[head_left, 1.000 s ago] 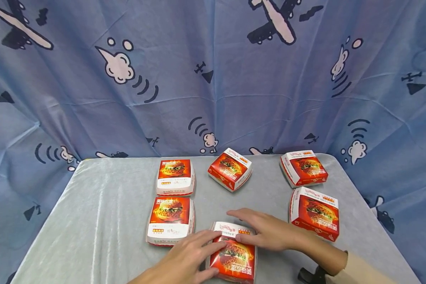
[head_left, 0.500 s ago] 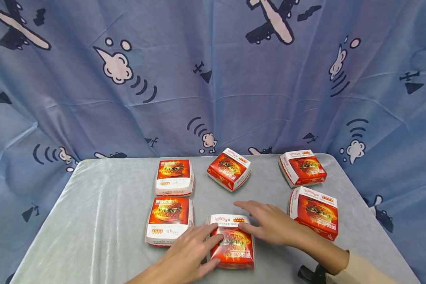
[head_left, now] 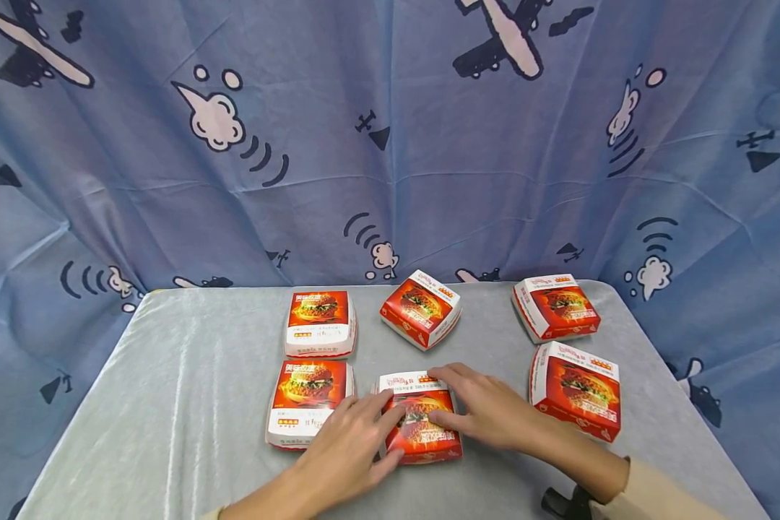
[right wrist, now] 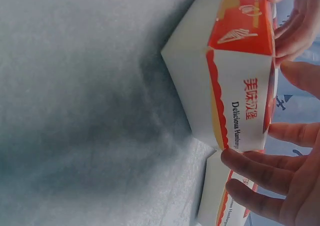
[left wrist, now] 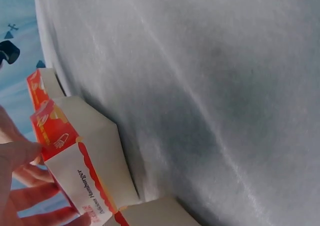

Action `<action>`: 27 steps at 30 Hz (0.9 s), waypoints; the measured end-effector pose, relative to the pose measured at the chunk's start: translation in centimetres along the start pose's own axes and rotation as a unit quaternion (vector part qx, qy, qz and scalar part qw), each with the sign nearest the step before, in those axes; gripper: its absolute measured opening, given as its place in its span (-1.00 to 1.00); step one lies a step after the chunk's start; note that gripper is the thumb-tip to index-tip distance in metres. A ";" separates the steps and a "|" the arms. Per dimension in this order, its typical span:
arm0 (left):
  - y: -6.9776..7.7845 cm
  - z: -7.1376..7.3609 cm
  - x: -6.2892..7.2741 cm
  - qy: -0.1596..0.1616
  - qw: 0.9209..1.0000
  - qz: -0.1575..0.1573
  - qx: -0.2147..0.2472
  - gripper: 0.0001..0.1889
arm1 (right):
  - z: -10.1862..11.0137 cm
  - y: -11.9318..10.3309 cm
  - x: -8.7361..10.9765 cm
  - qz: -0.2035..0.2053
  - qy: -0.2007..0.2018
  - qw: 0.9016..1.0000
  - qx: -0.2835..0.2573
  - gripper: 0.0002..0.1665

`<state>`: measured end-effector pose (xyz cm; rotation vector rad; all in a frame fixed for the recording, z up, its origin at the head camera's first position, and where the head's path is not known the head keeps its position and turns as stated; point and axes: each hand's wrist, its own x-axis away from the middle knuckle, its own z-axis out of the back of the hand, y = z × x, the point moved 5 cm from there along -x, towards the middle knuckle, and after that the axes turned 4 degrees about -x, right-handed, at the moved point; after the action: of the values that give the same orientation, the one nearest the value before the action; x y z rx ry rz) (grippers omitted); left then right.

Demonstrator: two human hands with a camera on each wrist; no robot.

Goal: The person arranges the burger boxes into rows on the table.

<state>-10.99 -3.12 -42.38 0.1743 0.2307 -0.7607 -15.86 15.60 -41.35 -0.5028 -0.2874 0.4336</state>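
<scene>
A red and white hamburger box lies on the table between my two hands, its burger picture facing up. Along its left side, my left hand rests with fingertips on the top edge and the thumb at the near corner. My right hand touches the box's right side, thumb on the lid and fingers spread toward the far corner. Both wrist views show the box from the side, with fingers lightly bent against its upper edges and not wrapped around it. Just left of it, a second hamburger box is partly covered by my left hand.
Behind stand two more boxes, one straight and one turned askew. To the right are a far box and a nearer box, close to my right forearm. A patterned blue curtain hangs behind the grey table.
The box between my hands has slid away from me across the table, its far edge now nearer the askew box. Both hands moved along with it. The other boxes stayed put.
</scene>
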 end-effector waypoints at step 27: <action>-1.7 0.5 -1.5 -0.026 0.999 0.040 -0.001 -0.43 | -0.4 -0.1 -0.9 0.035 -0.056 0.998 -0.011 -0.27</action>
<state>-13.11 -3.45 -41.64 0.1602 0.1748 -0.6851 -16.47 14.93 -41.76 -0.5117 -0.3833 0.5289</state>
